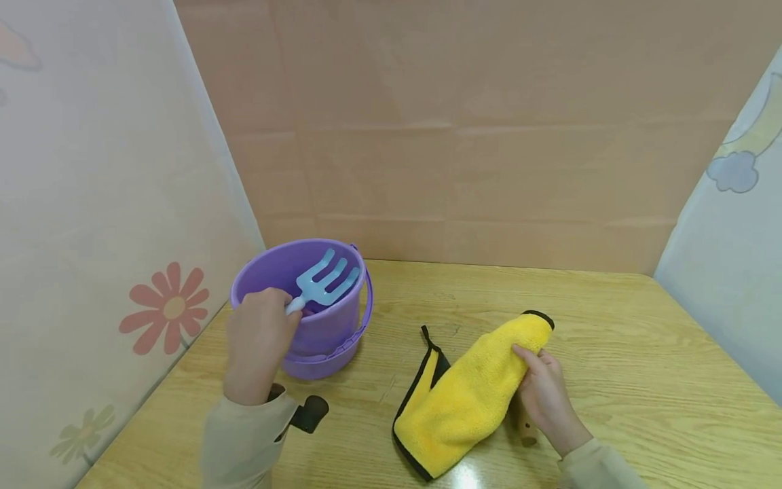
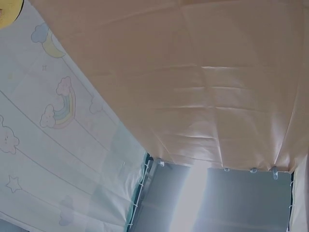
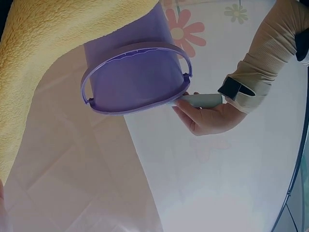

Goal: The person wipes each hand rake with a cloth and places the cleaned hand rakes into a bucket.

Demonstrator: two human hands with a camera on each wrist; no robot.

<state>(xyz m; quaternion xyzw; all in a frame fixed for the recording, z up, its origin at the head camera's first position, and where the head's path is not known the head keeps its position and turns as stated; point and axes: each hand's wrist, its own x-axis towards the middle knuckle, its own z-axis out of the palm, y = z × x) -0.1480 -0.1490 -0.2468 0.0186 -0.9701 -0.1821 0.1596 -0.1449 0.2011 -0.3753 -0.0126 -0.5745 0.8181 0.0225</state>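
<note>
In the head view my left hand (image 1: 259,339) grips the pale handle of a light blue toy hand rake (image 1: 319,285), its tines over the opening of a purple bucket (image 1: 320,339). The right wrist view shows the same left hand (image 3: 207,118) on the rake handle (image 3: 203,100) beside the bucket (image 3: 137,82). To the right, my right hand (image 1: 546,394) pinches a yellow towel (image 1: 470,390) with black edging near its upper end. Under the towel and hand a wooden handle (image 1: 527,429) shows in part; the rest of it is hidden.
The bucket stands on a wood-grain table (image 1: 641,380) near the left wall sheet (image 1: 122,204), with its handle hanging down in front. A brown sheet (image 1: 489,136) closes the back. Something pinkish inside the bucket is mostly hidden.
</note>
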